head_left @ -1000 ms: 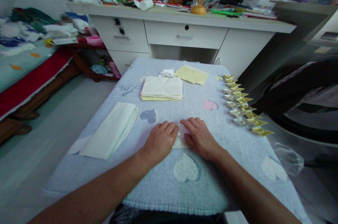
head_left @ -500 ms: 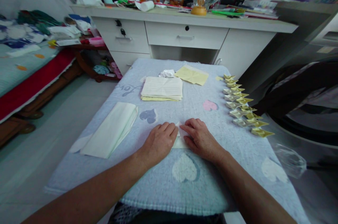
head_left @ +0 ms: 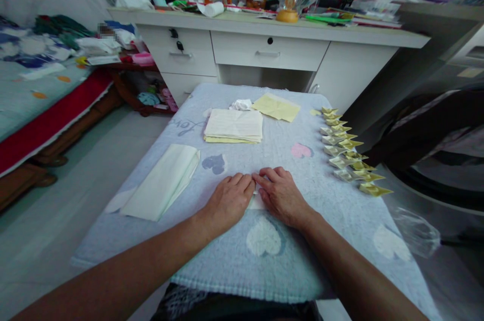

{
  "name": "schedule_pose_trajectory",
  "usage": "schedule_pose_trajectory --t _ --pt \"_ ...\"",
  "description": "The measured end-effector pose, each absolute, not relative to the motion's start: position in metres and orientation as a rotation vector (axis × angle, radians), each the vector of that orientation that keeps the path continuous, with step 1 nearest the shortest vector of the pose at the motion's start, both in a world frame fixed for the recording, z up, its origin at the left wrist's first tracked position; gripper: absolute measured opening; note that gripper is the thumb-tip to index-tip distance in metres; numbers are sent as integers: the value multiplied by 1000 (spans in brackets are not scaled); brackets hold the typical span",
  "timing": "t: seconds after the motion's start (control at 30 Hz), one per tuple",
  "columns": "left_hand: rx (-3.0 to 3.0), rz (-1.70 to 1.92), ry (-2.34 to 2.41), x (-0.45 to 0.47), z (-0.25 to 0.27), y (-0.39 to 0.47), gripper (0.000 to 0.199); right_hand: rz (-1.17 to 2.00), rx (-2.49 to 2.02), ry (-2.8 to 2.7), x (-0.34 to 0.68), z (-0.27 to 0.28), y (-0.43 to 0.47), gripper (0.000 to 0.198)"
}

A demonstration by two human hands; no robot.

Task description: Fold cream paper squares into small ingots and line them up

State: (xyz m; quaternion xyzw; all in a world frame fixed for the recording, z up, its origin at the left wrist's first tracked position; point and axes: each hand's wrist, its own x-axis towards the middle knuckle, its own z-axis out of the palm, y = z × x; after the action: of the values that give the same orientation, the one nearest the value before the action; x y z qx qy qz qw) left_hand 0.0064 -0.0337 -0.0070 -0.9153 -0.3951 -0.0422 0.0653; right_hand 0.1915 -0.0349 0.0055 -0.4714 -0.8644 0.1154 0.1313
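A small piece of pale folded paper (head_left: 256, 203) lies on the cloth-covered table in front of me, mostly hidden under my hands. My left hand (head_left: 231, 199) presses on its left side, fingers curled together over it. From the right, my right hand (head_left: 280, 194) pinches the paper's upper part, its index fingertip meeting my left fingers. Beyond them sits a stack of white and yellow paper sheets (head_left: 233, 125). To the left lies a longer folded pale sheet (head_left: 161, 182). Folded paper boats (head_left: 342, 152), white and yellow, stand in a row along the table's right side.
A yellow sheet (head_left: 278, 107) and a crumpled white paper (head_left: 241, 105) lie at the table's far end. Behind stands a white desk (head_left: 270, 54) crowded with jars and odds and ends. A bed (head_left: 45, 104) is at left; a clear plastic bag (head_left: 418, 233) hangs at right.
My right hand has shifted slightly left, its index finger now reaching my left fingertips and covering the paper's top. My left hand stays nearly in place. The view has shifted a little.
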Motion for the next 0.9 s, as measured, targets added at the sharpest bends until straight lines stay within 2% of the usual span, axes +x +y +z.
schedule_pose_trajectory --t 0.47,0.67,0.9 --pt "-2713 -532 -1041 -13 -18 -42 24 319 -1335 -2513 198 0 -33 44" --pt "-2769 -457 -1084 -12 -15 -42 24 441 -1217 -2498 207 3 -34 47" --pt "-2790 -366 -1120 -12 -13 -43 30 447 -1150 -2524 216 3 -32 36"
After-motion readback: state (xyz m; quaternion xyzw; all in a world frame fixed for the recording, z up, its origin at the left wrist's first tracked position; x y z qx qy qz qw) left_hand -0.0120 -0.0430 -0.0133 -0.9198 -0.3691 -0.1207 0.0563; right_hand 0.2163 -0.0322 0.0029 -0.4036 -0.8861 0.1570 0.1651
